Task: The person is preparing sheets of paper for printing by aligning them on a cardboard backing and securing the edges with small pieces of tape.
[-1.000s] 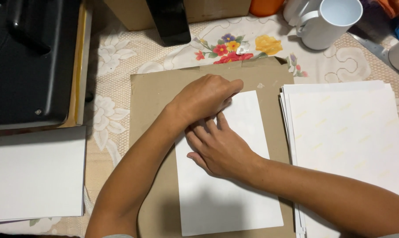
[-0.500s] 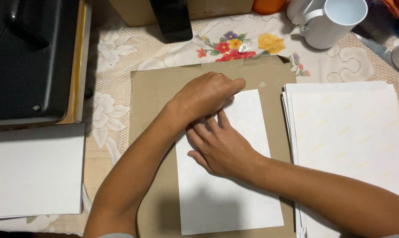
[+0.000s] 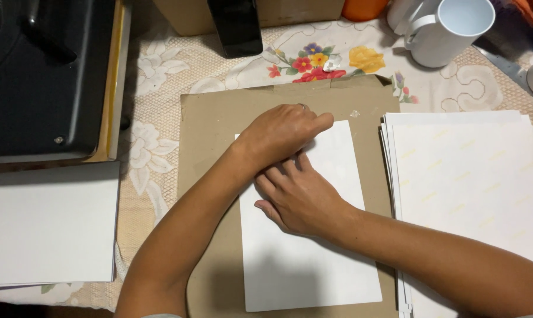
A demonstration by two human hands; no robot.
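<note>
Both grips flat on white sheet [image 3: 331, 259] over cardboard [image 3: 213, 123]

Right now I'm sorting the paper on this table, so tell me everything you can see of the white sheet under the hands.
The white sheet is a plain, blank rectangle of what looks like paper, lying flat lengthwise on a brown cardboard sheet. It is slightly askew. The left hand presses on its upper part, and the right hand lies palm down on its middle. No fold or tear shows. A separate stack of white sheets sits to its right, apart from it.
</note>
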